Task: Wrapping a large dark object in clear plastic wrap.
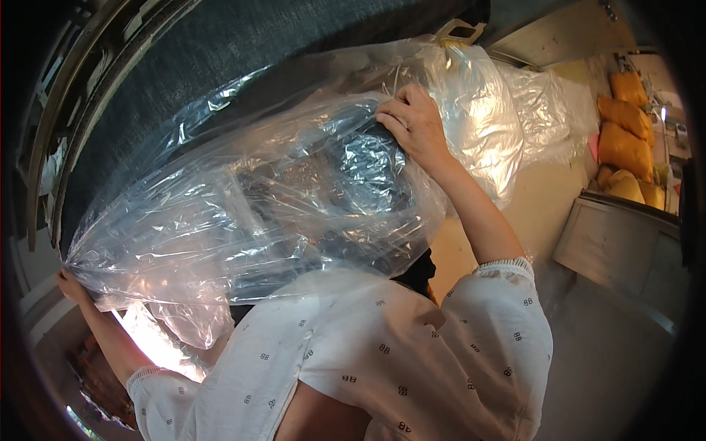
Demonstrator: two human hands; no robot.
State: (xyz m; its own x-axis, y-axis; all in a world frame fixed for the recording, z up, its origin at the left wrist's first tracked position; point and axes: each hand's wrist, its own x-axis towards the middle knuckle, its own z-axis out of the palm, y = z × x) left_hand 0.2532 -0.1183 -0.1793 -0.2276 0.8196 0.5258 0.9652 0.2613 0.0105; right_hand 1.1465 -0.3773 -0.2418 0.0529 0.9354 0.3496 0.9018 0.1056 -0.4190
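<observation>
A large clear plastic bag [243,220] is stretched out in front of me, with dark objects [368,176] showing through it. My left hand [70,287] pinches the bag's corner at the far left. My right hand [415,125] is raised and grips the crinkled plastic at the top, over the dark objects. My white patterned sleeves [412,353] fill the lower part of the view. What exactly lies inside the bag is blurred by the film.
A broad dark grey surface [220,59] curves behind the bag. More clear plastic [529,110] lies to the right, with a pale handle [460,31] above it. Yellow sacks [625,140] are stacked at the far right, above a grey cabinet [618,242].
</observation>
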